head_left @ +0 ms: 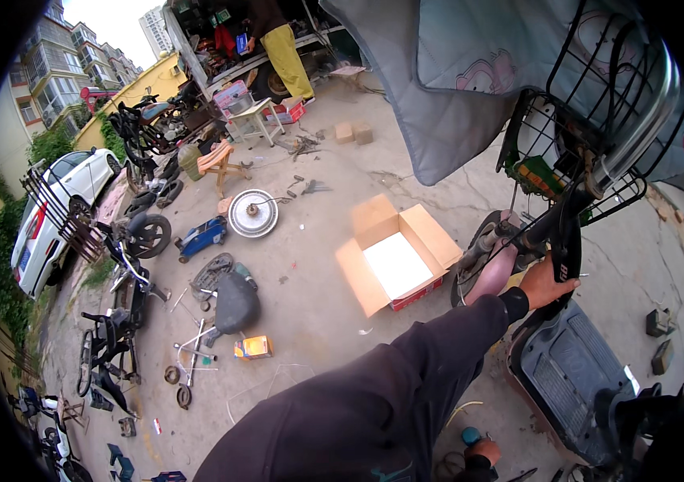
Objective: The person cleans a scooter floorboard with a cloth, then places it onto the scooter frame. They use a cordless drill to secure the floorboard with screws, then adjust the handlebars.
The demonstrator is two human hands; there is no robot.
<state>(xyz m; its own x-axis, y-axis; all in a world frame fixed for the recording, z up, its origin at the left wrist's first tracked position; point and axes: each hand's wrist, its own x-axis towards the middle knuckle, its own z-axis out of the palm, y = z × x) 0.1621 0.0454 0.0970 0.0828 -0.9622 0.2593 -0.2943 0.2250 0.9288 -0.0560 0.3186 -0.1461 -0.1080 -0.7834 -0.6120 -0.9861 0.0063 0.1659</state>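
Right hand [547,283] wrapped tight round scooter [567,369] front fork, steadying it; left hand [482,451] low, grip unclear.

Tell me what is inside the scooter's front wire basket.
The wire basket holds something green and orange at its lower left. A grey cover drapes behind it, and the bars hide the rest.

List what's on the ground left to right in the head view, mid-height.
White car → blue jack-like tool → round wheel hub → open cardboard box → scooter front wheel → hand on the scooter.
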